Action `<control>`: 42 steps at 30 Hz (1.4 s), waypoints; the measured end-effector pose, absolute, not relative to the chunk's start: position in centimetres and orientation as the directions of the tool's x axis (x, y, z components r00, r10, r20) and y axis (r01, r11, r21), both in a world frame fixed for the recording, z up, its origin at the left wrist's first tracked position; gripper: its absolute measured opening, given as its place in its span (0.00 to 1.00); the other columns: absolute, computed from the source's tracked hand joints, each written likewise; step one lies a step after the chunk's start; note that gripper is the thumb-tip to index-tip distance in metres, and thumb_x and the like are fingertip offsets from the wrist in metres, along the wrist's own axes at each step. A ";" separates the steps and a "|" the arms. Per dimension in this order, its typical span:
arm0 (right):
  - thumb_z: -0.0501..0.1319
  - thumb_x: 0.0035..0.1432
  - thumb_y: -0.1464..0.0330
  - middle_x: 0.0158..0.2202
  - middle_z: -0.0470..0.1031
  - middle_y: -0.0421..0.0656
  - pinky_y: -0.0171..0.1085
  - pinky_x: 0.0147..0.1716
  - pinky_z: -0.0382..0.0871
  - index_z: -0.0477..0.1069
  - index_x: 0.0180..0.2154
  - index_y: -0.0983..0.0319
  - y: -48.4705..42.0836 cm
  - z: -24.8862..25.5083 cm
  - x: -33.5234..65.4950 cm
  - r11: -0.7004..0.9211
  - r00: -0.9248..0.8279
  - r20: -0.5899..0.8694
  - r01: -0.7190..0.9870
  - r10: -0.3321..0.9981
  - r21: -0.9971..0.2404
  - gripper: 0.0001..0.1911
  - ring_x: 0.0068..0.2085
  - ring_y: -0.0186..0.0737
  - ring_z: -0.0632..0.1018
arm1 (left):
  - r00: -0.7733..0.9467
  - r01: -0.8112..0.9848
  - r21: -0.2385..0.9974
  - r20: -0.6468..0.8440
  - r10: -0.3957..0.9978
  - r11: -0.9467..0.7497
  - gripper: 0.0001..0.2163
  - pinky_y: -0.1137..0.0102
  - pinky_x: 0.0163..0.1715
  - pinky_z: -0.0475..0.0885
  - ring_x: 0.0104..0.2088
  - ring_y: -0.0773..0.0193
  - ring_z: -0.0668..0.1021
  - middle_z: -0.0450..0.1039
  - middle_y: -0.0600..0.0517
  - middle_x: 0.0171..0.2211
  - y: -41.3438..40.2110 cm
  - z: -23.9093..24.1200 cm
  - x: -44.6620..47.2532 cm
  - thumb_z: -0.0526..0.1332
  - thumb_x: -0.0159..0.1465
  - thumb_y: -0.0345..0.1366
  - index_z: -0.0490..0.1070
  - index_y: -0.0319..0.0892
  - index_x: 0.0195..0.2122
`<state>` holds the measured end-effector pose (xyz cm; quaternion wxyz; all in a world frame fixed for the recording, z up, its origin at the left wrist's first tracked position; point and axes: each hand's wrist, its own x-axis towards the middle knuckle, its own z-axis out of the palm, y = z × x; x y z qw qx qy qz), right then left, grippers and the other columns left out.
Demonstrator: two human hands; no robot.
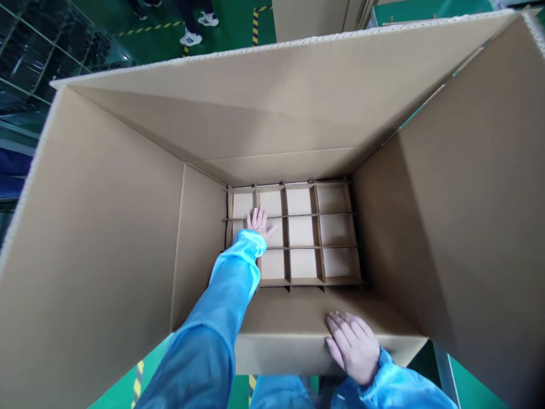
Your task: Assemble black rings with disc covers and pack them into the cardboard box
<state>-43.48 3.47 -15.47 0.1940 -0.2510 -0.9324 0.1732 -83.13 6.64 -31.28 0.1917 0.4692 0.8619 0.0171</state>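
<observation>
Two hands: your left hand (259,222) lies flat, fingers apart, on the cardboard divider grid (298,233)
Right hand (353,346): spread flat on the near flap (289,335)
Around: tall box walls (106,238), green floor (162,23)

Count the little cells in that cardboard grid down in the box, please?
12 cells in the grid: three rows of four, far, middle and near. The left hand and its sleeve hide parts of the left column, so those are harder to see.

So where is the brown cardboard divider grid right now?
The brown cardboard divider grid sits at the bottom of the large open cardboard box, with the left hand reaching onto its left side; the right hand rests on the near flap.
</observation>
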 end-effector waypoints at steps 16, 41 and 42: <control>0.56 0.66 0.64 0.42 0.80 0.47 0.41 0.55 0.63 0.77 0.44 0.64 3.9 -15.8 -43.2 0.858 -0.832 0.280 0.377 0.479 -0.348 0.15 0.45 0.41 0.76 | -0.199 0.904 0.204 -0.580 0.790 0.377 0.33 0.48 0.69 0.46 0.72 0.52 0.50 0.46 0.46 0.72 -4.6 -25.9 -82.8 0.57 0.65 0.43 0.50 0.49 0.71; 0.49 0.70 0.57 0.30 0.71 0.47 0.44 0.40 0.58 0.72 0.32 0.64 5.7 -15.7 -44.9 0.890 -0.893 0.078 0.428 0.443 -0.155 0.22 0.33 0.40 0.66 | 0.255 0.718 0.691 -0.376 0.891 0.086 0.24 0.66 0.62 0.66 0.60 0.60 0.73 0.71 0.45 0.60 -2.0 -14.1 -66.5 0.45 0.70 0.44 0.66 0.40 0.62; 0.49 0.70 0.56 0.29 0.71 0.46 0.44 0.38 0.58 0.72 0.31 0.63 5.7 -15.1 -45.4 0.888 -0.889 0.076 0.438 0.451 -0.141 0.23 0.32 0.40 0.65 | 0.255 0.708 0.703 -0.344 0.904 0.068 0.24 0.65 0.61 0.67 0.60 0.60 0.73 0.71 0.44 0.60 -2.8 -13.4 -65.8 0.44 0.70 0.45 0.66 0.39 0.61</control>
